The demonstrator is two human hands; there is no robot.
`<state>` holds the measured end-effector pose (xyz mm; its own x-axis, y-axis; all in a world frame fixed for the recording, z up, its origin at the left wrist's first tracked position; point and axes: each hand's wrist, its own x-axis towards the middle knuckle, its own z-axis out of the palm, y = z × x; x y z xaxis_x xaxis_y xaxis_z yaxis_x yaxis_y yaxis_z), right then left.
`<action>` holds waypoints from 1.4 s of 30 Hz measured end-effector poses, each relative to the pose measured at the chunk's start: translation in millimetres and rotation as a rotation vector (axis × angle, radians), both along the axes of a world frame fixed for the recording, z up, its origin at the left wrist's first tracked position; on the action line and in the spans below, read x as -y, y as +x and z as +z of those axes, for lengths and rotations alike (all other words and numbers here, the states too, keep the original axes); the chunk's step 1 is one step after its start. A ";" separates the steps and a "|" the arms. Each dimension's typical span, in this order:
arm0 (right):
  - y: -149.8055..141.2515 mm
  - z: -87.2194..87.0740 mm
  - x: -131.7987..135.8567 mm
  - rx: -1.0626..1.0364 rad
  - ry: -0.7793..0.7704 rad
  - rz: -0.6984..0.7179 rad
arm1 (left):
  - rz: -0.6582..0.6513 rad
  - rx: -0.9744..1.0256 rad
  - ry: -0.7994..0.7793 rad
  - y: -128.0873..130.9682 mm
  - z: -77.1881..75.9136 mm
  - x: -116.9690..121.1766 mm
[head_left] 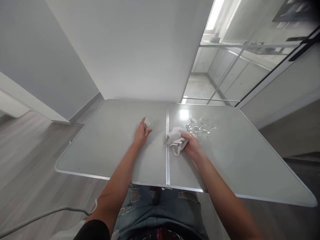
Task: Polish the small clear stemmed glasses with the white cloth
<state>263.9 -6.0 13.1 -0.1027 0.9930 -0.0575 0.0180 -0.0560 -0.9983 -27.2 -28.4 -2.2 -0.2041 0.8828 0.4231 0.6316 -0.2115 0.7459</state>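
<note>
My left hand is on the left half of the table, its fingers and thumb curved around a clear glass. The glass is faint against the pale tabletop, so its full outline is hard to make out. Near the middle seam, my right hand grips a crumpled white cloth, which bunches up to the left of the fingers. Just beyond the cloth, several clear stemmed glasses are grouped closely on the right half; their round feet and stems catch the light.
The pale folding table has a metal rim and a metal seam down its middle. A white wall rises behind it. Glass door panels stand at the back right. A grey cable runs at the lower left.
</note>
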 end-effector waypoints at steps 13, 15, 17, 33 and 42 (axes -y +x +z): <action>-25.3 31.1 46.0 0.309 0.283 0.058 | -0.145 -0.269 0.014 51.1 5.7 22.1; -22.8 28.8 43.9 0.216 0.254 0.171 | -0.190 -0.291 -0.003 52.7 7.4 23.8; -19.0 27.6 40.9 0.170 0.249 0.336 | -0.271 -0.351 -0.028 53.4 10.4 25.7; -1.9 28.5 26.8 0.494 0.558 0.592 | -0.291 -0.144 -0.002 42.8 17.3 29.5; -12.7 16.6 30.9 0.286 0.446 0.476 | -0.257 -0.483 0.266 40.9 9.7 23.4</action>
